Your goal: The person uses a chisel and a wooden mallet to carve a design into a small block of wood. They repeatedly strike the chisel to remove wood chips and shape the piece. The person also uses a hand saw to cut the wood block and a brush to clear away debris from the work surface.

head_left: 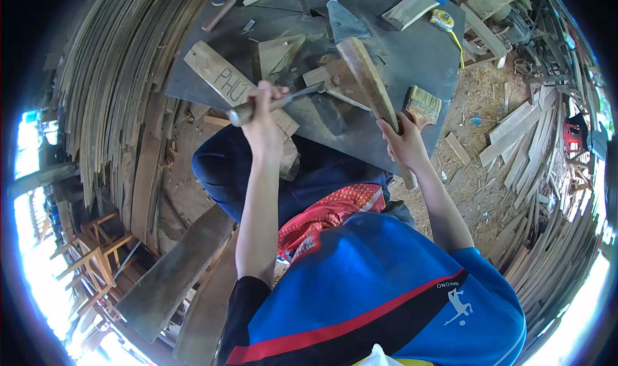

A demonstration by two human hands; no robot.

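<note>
My left hand [262,112] is closed around a chisel [301,94], its handle end to the left and its metal blade pointing right. Below that hand lies a long wooden board [212,70] with pencilled lettering, partly hidden by the hand. In my right hand [405,141] is a wooden club [364,73], gripped near its lower end and slanting up to the left over the table. The chisel's tip and the club are apart. A triangular wood piece [351,83] lies behind the club. Just right of the club rests a wide paintbrush [423,107].
The dark table [412,57] also bears a flat metal scraper [346,22], a yellow tape measure [443,20], a wooden-handled tool [221,12] and wood offcuts [280,51]. Stacked planks [122,64] stand at left, more planks [553,231] at right. Shavings cover the floor [467,166].
</note>
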